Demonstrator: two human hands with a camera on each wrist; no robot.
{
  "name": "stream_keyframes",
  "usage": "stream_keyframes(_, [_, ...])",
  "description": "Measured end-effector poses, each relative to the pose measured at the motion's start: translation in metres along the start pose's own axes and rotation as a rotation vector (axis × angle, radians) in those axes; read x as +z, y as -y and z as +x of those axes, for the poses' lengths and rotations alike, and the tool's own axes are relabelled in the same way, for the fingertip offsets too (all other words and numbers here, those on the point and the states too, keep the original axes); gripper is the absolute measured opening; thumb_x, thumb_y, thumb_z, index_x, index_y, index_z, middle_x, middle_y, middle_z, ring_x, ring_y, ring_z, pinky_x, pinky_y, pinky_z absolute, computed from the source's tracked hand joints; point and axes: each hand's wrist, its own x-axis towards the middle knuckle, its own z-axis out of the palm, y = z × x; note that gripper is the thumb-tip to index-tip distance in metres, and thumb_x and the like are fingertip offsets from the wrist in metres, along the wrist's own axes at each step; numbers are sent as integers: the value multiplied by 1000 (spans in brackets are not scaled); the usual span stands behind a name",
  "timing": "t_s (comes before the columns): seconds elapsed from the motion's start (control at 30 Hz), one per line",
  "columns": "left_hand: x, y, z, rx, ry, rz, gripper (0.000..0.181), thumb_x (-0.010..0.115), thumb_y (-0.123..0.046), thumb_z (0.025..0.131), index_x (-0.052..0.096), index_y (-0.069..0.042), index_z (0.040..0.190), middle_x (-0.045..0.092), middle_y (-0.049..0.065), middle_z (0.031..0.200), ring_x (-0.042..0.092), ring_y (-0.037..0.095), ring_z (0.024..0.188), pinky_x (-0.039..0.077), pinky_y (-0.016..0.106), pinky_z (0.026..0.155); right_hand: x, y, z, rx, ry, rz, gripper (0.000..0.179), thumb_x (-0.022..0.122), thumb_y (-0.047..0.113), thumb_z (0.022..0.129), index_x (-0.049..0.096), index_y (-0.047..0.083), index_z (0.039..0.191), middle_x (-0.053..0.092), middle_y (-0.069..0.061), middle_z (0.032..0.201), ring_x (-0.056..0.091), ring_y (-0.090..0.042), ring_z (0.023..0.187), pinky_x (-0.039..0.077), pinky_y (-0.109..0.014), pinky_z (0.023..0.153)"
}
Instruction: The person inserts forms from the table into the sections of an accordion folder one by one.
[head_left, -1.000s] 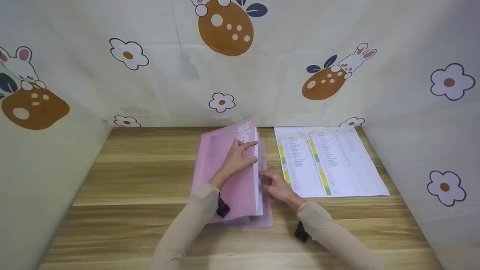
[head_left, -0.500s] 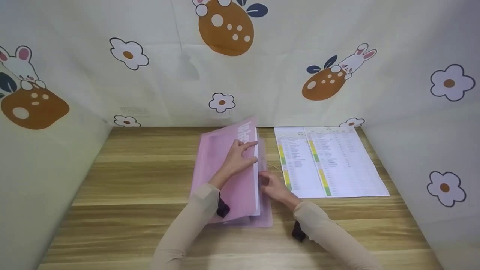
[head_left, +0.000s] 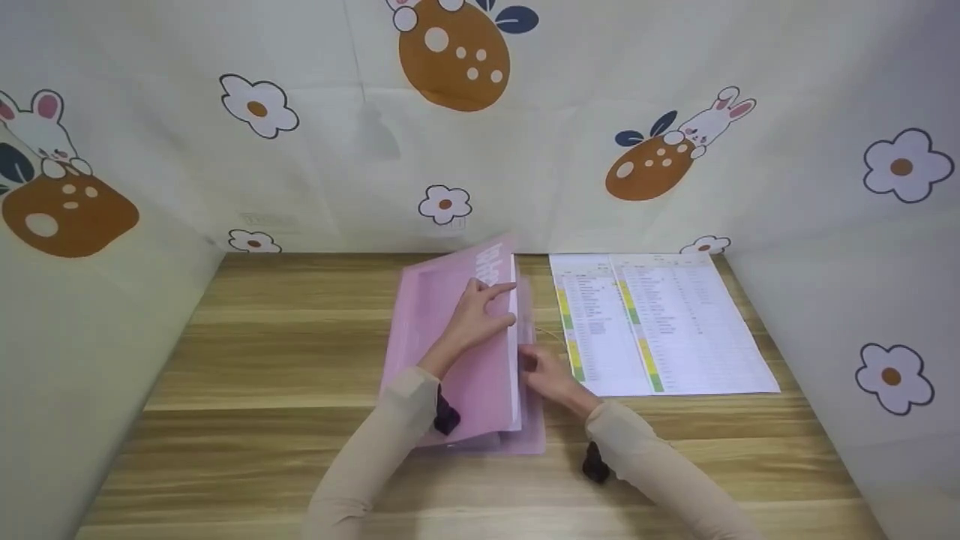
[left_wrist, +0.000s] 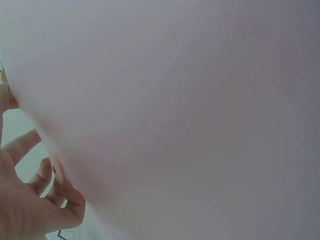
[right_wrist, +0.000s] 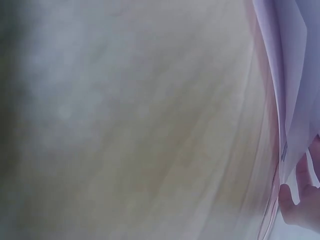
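A pink plastic file folder (head_left: pixel 472 375) with white lettering lies on the table, its top cover lifted off a stack of white papers (head_left: pixel 514 390) inside. My left hand (head_left: pixel 474 319) lies over the cover, thumb and forefinger at its right edge, gripping it. In the left wrist view the left hand (left_wrist: pixel 37 200) is at the pale cover's edge. My right hand (head_left: pixel 553 379) holds the folder's right side with curled fingers; its fingertips are partly hidden. Seen from the right wrist, that hand (right_wrist: pixel 302 210) pinches beside the papers (right_wrist: pixel 295 65).
Printed sheets (head_left: pixel 675 322) with yellow and green strips lie to the right on the wooden table (head_left: pixel 277 345). A thin yellowish cord (head_left: pixel 551 332) curves between the folder and these sheets. Printed curtain (head_left: pixel 330 165) walls enclose the table behind and on both sides.
My right hand and wrist have shifted slightly left, closer against the folder. The left hand and the folder look about the same.
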Motion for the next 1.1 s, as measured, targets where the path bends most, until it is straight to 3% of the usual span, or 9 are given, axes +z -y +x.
stream_keyframes(0.17, [0, 0, 0, 7, -2, 7, 52, 64, -18, 68, 57, -13, 119, 34, 4, 87, 36, 18, 76, 34, 30, 67, 7, -25, 5, -8, -10, -53, 33, 54, -11, 68, 61, -4, 101, 60, -11, 94, 51, -24, 89, 39, -38, 81])
stream_keyframes(0.47, [0, 0, 0, 28, -10, 8, 52, 64, -17, 68, 58, -12, 119, 35, 5, 86, 36, 17, 75, 33, 29, 66, 9, -28, 6, -10, -18, -79, 32, 50, -12, 66, 62, -3, 94, 60, -9, 87, 52, -21, 82, 41, -36, 76])
stream_keyframes(0.67, [0, -1, 0, 0, -8, -10, 52, 63, -17, 67, 58, -14, 119, 35, 5, 88, 35, 18, 76, 32, 29, 66, 7, -31, 5, 25, 1, 13, 38, 53, -8, 69, 58, -6, 107, 59, -15, 101, 50, -25, 95, 36, -39, 86])
stream_keyframes(0.8, [0, -1, 1, -1, -12, -6, 52, 63, -17, 67, 58, -15, 119, 35, 5, 89, 36, 18, 77, 33, 29, 66, 1, -32, 4, 67, -35, 45, 43, 55, -4, 72, 52, -8, 114, 54, -19, 111, 46, -29, 106, 31, -41, 91])
stream_keyframes(1.1, [1, 0, 0, 11, -20, -13, 51, 62, -16, 67, 58, -13, 118, 34, 4, 87, 35, 17, 75, 33, 29, 66, -26, -28, -2, 214, -145, 212, 38, 53, -8, 76, 53, -9, 114, 55, -22, 106, 52, -32, 99, 37, -39, 86])
